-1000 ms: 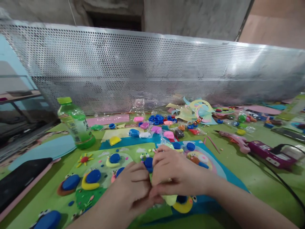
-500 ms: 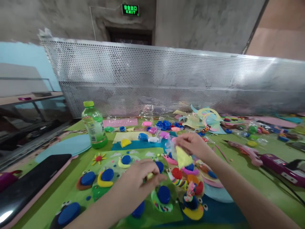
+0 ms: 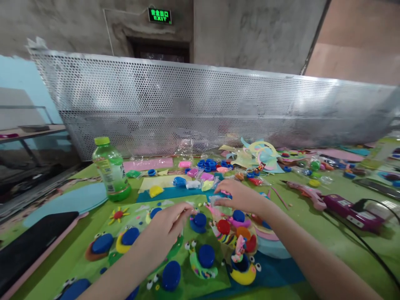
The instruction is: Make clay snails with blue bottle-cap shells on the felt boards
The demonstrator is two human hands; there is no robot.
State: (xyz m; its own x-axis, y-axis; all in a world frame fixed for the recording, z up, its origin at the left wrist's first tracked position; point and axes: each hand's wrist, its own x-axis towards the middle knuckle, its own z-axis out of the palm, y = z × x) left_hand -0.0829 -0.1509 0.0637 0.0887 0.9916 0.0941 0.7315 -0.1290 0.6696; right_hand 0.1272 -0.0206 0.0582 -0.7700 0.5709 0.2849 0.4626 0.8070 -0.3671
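My left hand (image 3: 170, 227) is over the green craft sheet (image 3: 218, 283), thumb and fingertips pinched together; anything between them is too small to make out. My right hand (image 3: 242, 198) has its thumb and fingers apart, beside a clear plastic wrapper (image 3: 216, 201). Just beyond its fingertips lies a bag of pale yellow clay (image 3: 207, 186). Below the hands, clay snails with blue bottle caps for shells sit on the sheet, among them a green snail (image 3: 200, 264) and a yellow snail (image 3: 245, 275). A red cap (image 3: 223, 226) tops a striped clay figure.
A green drink bottle (image 3: 112, 171) stands at left, near blue paper ovals (image 3: 68, 204) and a black phone (image 3: 37, 237). Blue caps (image 3: 211, 164) and paper scraps (image 3: 261, 156) lie at the back. A pink glue gun (image 3: 304, 193) and a corded purple device (image 3: 350, 211) lie at right.
My right hand has let go of the pale yellow clay bag, which now lies farther back. My left hand has shifted slightly up and left. The view has turned right.
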